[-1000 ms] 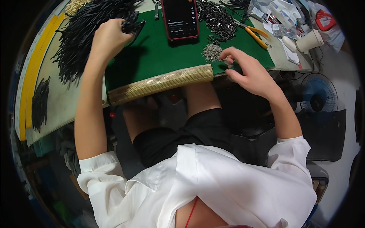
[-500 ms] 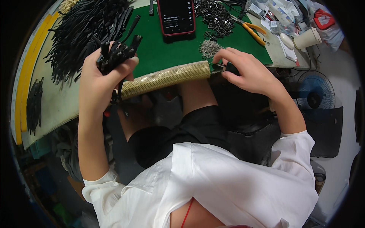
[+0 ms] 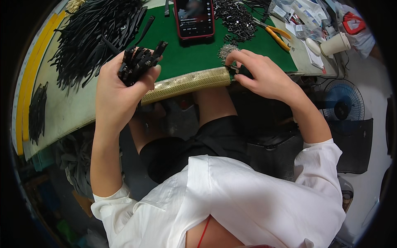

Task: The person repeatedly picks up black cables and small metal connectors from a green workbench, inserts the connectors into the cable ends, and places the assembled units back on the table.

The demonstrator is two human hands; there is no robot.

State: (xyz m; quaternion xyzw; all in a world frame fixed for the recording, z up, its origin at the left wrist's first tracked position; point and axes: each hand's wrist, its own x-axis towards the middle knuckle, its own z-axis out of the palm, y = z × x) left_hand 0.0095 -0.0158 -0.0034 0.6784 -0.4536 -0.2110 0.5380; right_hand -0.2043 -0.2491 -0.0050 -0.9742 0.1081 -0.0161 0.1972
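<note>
My left hand (image 3: 120, 93) is closed around a bundle of black eyeglass temples (image 3: 140, 67), their ends pointing up and away from me. It is above the left part of a gold mesh-wrapped roll (image 3: 186, 84) along the table's near edge. At the roll's right end, my right hand (image 3: 266, 78) pinches a small dark tool with a metal tip (image 3: 244, 72); its exact kind is partly hidden by the fingers. Just beyond those fingertips lies a little heap of tiny silvery metal parts (image 3: 226, 53). A large pile of black temples (image 3: 89, 39) lies at the far left.
On the green mat (image 3: 169, 62) are a phone (image 3: 194, 18), a heap of small black parts (image 3: 237, 22) and orange-handled pliers (image 3: 278, 38). A cup (image 3: 335, 43) and plastic bags (image 3: 304, 18) stand far right. A fan (image 3: 342, 105) is below. Yellow strips (image 3: 35, 62) edge the table's left.
My left hand has shifted right and turned slightly with the temples. My right hand has drawn the tool a little left and up, closer to the silvery heap. The phone's picture has changed.
</note>
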